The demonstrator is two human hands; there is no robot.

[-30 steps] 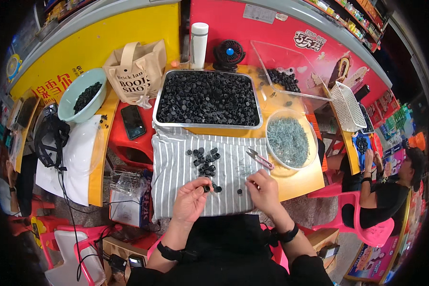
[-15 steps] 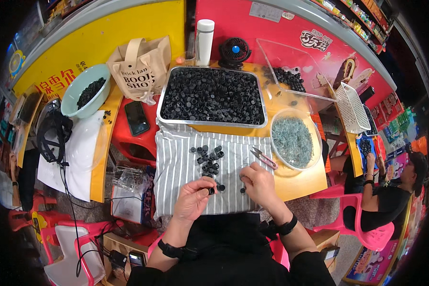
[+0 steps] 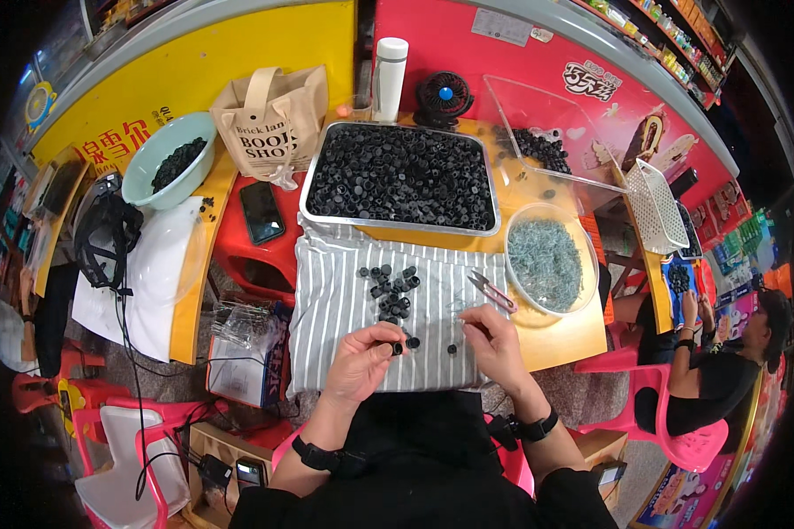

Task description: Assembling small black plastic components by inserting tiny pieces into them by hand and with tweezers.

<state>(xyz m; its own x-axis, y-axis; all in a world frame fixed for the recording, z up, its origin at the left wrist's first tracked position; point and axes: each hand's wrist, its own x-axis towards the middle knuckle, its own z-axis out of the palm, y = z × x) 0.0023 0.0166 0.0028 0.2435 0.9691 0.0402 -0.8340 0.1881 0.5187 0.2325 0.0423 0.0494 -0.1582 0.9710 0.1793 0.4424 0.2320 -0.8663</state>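
Observation:
My left hand [image 3: 360, 363] pinches a small black plastic cap [image 3: 397, 349] between thumb and fingers, its open end showing. To the right, my right hand [image 3: 496, 346] is closed in a pinch just above the cloth; what it holds, if anything, is too small to make out. A loose black cap [image 3: 452, 349] lies between the two hands. Beyond my left hand, a loose cluster of black caps [image 3: 395, 306] rests on the grey-and-white striped cloth [image 3: 326, 339]. Thread snips [image 3: 492, 291] with pink handles lie on the cloth's right side, blades pointing up-left.
A metal tray [image 3: 397, 226] heaped with black caps stands behind the cloth. Right of it is a round tub [image 3: 512, 286] of clear bluish pieces. Farther back are a white bottle [image 3: 389, 84], a black fan [image 3: 443, 97] and a tote bag [image 3: 269, 119]. A co-worker [image 3: 723, 361] sits at right.
The view has shifted slightly, moving the table things to the right in the picture. My hands have drawn a little farther apart. The left still pinches the cap.

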